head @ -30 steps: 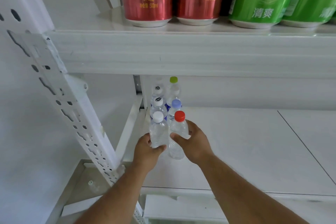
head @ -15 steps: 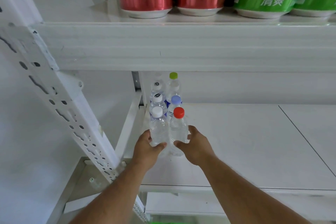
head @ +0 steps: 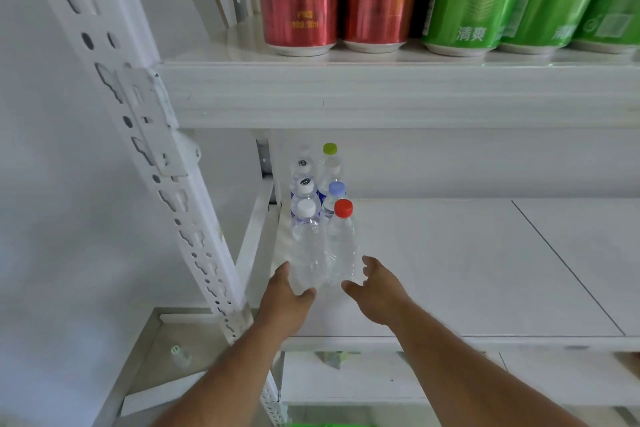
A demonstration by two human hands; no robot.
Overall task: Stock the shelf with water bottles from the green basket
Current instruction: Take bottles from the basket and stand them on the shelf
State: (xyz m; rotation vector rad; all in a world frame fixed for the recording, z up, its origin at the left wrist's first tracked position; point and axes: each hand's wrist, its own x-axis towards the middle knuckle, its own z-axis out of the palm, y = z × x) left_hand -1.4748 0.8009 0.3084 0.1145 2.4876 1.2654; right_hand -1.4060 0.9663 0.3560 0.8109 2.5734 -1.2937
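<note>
With the left hand (head: 282,298) and right hand (head: 375,291) loosely parted at the bases of the white-capped bottle (head: 306,246) and red-capped bottle (head: 341,246) on the shelf (head: 450,270), we judge these full, smooth, thin-walled bottles moderately heavy, best gripped mid-body.

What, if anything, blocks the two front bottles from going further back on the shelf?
Yes: earlier bottles. Behind the white-cap bottle stands a row of white-cap bottles; behind the red-cap bottle stand a blue-cap bottle and a green-cap bottle. Both rows look packed up to the front pair. The shelf to the right is bare.
</note>
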